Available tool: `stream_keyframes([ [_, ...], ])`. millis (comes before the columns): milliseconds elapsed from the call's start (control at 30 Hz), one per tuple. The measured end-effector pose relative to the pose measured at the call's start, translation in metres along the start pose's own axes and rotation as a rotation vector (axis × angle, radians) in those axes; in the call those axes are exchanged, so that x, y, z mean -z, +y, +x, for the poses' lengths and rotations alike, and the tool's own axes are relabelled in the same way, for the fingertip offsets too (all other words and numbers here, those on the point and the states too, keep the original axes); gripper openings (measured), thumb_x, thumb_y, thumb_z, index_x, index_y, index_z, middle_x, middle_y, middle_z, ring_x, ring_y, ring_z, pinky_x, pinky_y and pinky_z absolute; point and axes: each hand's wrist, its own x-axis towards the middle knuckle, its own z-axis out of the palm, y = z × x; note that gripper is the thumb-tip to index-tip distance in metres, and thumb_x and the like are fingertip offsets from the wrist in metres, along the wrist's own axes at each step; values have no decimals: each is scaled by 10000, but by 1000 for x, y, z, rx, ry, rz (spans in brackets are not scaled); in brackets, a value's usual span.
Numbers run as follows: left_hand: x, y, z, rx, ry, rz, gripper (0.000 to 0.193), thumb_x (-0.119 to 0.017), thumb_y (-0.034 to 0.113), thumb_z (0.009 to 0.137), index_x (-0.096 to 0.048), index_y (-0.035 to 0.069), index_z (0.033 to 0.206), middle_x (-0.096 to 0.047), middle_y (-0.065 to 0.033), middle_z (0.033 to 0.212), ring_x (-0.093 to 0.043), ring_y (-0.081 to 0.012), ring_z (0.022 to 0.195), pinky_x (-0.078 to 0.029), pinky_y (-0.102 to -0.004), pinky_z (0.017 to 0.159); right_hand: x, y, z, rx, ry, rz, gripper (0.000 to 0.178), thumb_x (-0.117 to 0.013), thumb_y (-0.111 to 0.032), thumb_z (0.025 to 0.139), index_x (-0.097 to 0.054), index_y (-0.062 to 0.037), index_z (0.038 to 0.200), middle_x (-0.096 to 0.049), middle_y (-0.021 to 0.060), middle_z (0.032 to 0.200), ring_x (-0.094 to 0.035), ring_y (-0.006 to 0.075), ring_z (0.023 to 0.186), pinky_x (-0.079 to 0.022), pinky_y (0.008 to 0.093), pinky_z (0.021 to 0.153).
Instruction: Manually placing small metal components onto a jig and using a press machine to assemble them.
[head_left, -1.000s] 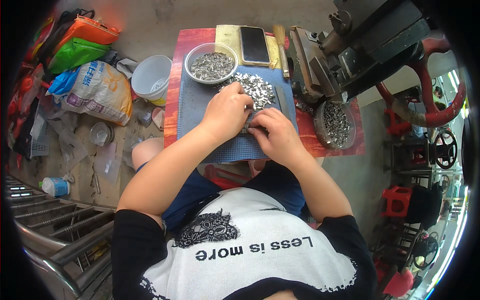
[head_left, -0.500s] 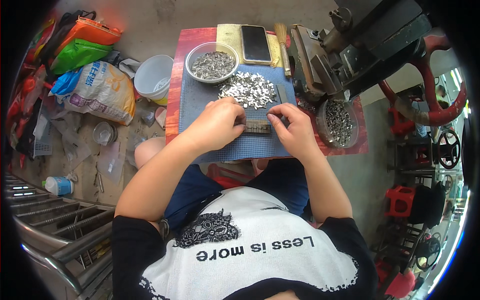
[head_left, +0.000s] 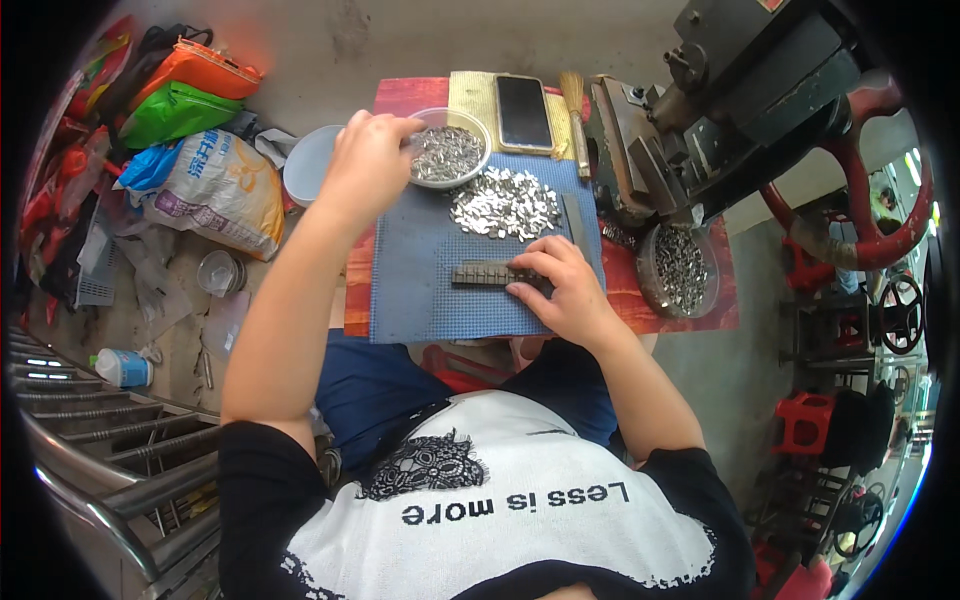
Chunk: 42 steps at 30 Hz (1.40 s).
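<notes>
My left hand is at the left rim of a clear round bowl filled with small silvery metal pieces. Its fingers are bent together over the rim; whatever they pinch is hidden. On the blue ribbed mat lies a dark slotted metal bar, roughly crosswise. My right hand grips the bar's right end, thumb on the near side and fingers on the far side. Between bar and bowl, a loose pile of shiny small metal pieces is spread on the mat.
A phone on a yellow cloth and a brush lie at the far side. A dark machine stands right, beside a tub of metal pieces. A white bucket and sacks are left.
My left hand has gone from the bar's left end up and left to the bowl. My right hand has shifted slightly nearer and left, onto the bar's right end.
</notes>
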Motion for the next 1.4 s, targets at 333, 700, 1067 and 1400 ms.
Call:
stream_keyframes([
  [333, -31, 3, 46, -86, -433, 200, 287, -788, 225, 771, -752, 56, 1000, -727, -151, 1035, -651, -325, 1070, -453, -448, 942, -1, -2, -3, 28, 50, -56, 236, -763, -159, 822, -691, -39, 1012, -620, 82, 989, -579, 271, 956, -430, 380, 876],
  [700, -45, -4, 27, -44, -207, -53, 251, -805, 245, 770, -800, 178, 1012, -660, -27, 1041, -540, -241, 1093, -388, -409, 1002, 15, -8, 33, 10, 100, 35, 232, -750, -163, 840, -700, -14, 1012, -639, 122, 975, -604, 297, 942, -495, 380, 823],
  [1067, -47, -20, 15, -186, -27, -303, 169, -780, 252, 800, -806, 162, 940, -725, -11, 1052, -561, -243, 1098, -421, -398, 976, 1, -4, 156, -79, -54, -189, 261, -601, -254, 961, -653, 2, 956, -657, 215, 896, -636, 395, 890, -499, 457, 780],
  [1400, -48, -37, 19, -36, -58, -519, 188, -782, 200, 810, -804, 148, 990, -731, -52, 1170, -530, -294, 1313, -413, -430, 1104, 2, -15, 172, -139, -112, -81, 285, -639, -266, 937, -674, 16, 950, -701, 197, 884, -682, 344, 841, -527, 427, 761],
])
